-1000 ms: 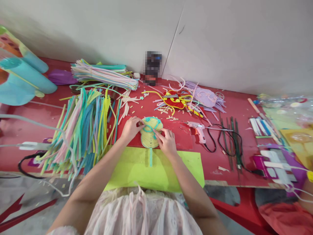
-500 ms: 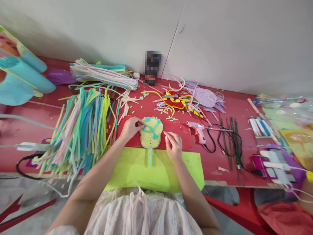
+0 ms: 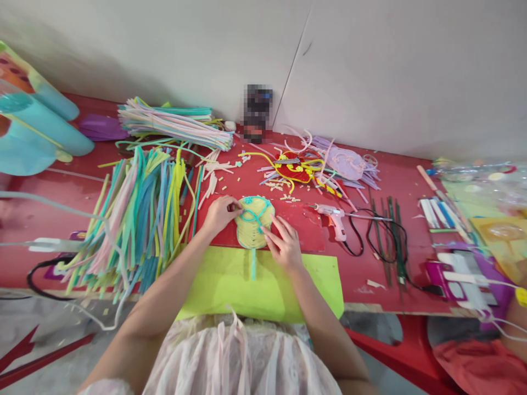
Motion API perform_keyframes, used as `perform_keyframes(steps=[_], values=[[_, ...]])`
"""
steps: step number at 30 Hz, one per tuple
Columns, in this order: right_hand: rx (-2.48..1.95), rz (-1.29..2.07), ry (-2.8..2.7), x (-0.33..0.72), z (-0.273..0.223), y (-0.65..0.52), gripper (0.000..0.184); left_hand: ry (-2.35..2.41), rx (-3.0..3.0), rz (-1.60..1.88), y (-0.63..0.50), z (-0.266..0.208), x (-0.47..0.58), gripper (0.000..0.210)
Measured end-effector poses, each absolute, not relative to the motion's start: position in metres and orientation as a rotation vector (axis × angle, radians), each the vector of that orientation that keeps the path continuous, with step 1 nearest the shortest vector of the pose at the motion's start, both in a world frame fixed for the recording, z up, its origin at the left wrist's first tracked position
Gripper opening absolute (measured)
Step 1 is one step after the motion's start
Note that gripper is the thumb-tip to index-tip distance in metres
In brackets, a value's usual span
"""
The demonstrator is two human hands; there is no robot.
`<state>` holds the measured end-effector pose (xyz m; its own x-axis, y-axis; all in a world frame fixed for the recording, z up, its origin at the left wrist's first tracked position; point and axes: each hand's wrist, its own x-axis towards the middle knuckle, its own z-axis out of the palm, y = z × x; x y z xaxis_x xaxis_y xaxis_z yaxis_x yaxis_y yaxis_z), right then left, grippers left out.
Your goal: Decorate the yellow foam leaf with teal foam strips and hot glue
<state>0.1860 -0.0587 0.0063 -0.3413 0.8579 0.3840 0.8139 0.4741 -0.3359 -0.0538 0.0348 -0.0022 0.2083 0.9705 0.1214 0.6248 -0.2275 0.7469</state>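
A small pale-yellow fan (image 3: 252,237) of pipe cleaners lies flat, with a turquoise rim, turquoise curls and small flowers on its face. Its turquoise handle (image 3: 253,265) points toward me. At the fan's left edge, my left hand (image 3: 222,214) is closed in a pinch, thumb and forefinger at the end of a turquoise curl. My right hand (image 3: 284,241) rests over the lower right edge, fingers stretched out and apart, fingertips by the flower there. Nothing shows in its grip. Beneath the handle lies a lime-green sheet (image 3: 296,291).
Pipe cleaners in bundles (image 3: 140,214) fill the left side. A pink glue gun (image 3: 335,219) with a black cord lies to the right. Yellow and red pipe-cleaner work with scissors (image 3: 288,161) sits behind the fan. A blurred dark object (image 3: 257,112) stands against the wall.
My right hand has moved left from beside the fan onto its lower right edge, and its fingers have spread. My left hand keeps its pinch at the left edge.
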Motion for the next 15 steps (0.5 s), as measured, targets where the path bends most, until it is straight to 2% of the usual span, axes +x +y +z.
perform_keyframes(steps=[15], values=[[-1.360,0.132,-2.194,0.1860,0.0035,-0.0572,0.033,1.445,1.992,0.838,0.0297,0.0026,-0.0520,0.010]])
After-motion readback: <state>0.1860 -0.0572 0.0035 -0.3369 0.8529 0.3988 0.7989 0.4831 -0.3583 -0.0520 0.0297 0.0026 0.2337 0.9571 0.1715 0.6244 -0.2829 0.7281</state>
